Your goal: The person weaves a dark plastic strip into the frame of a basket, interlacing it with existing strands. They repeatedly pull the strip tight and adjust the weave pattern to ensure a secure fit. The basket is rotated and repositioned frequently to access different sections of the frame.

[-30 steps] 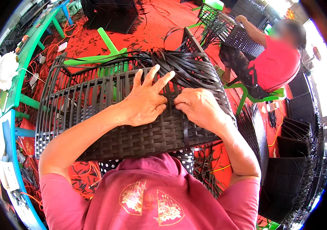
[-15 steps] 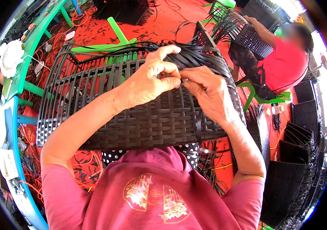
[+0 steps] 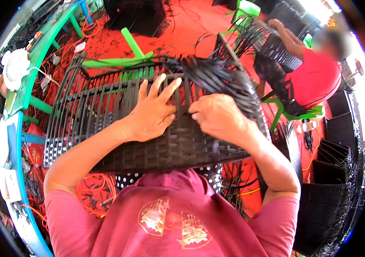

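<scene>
While the left hand (image 3: 150, 118) splayed over the woven frame (image 3: 178, 150), the right hand (image 3: 217, 115) curled at its three o'clock, grips unclear, apparently weaving, next calling for snug tucking.

Just in front of your torso, a wide black woven frame (image 3: 182, 147) stretches sideways. Its near part is tightly plaited; bare bars show beyond, and loose black strips (image 3: 214, 77) bunch at far right.

The wicker panel (image 3: 182, 150) is black basketweave, the floor (image 3: 186, 21) red, the cloth (image 3: 125, 180) white-dotted black.
</scene>
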{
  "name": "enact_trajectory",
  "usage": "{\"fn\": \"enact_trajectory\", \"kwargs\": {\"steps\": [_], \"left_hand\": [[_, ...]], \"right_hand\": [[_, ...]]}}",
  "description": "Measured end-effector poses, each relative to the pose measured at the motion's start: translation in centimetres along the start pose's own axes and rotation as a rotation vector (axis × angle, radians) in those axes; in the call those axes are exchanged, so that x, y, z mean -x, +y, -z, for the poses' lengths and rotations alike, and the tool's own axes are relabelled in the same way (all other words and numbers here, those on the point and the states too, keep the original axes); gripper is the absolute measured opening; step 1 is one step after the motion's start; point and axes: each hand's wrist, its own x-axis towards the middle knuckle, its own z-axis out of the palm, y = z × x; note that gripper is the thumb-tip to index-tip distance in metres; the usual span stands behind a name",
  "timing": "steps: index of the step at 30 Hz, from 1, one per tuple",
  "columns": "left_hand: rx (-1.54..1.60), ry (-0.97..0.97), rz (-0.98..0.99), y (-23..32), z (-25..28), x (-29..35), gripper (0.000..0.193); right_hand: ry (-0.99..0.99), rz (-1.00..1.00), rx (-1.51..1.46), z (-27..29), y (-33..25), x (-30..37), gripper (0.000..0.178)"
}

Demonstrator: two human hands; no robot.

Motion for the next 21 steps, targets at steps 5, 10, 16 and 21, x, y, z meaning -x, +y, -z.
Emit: {"fn": "enact_trajectory", "kwargs": {"steps": [5,10,16,21], "left_hand": [[0.174,-0.047,0.051,-0.8,-1.2,-0.8,0.022],[0.432,-0.004,0.168,-1.0,-0.5,-1.2,0.011],[0.745,0.152,0.194,-0.1,1.2,-0.6,0.004],[0.705,0.314,-0.01,-0.5,3.8,1.0,0.007]], "right_hand": [[-0.025,0.204,0.147,-1.7,0.5,-1.2,0.004],[0.11,-0.082,-0.292,-0.5,-0.6,-1.2,0.014],[0.334,0.029,-0.4,-1.8,-0.7,-1.5,0.012],[0.21,-0.046,-0.936,0.0,-1.9,-2.6,0.019]]}}
